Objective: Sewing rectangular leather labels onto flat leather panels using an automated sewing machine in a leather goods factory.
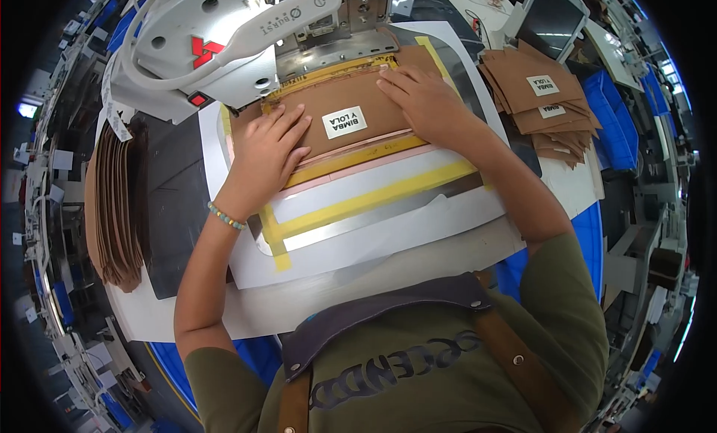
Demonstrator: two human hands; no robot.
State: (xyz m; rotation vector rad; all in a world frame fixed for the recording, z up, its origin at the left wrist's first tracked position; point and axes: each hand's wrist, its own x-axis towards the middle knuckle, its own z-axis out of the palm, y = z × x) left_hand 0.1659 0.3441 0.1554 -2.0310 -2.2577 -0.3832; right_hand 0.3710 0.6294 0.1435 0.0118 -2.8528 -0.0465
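**Panel lies crosswise between both hands, machine closer to the left**

So the flat brown rectangular panel with a white label [351, 98] sits inside a yellow-edged flat frame [351, 163], right in front of the person. Its long axis runs left to right, tipped a bit away at the right end. Left hand [267, 145] lies palm-down over the left end, fingers spread; right hand [427, 103] is flat over the right end, fingertips by the far edge — neither looks clamped on anything. Bulky white machine head with red markings [190, 48] stands past the left fingers — so that's the nearer hand.
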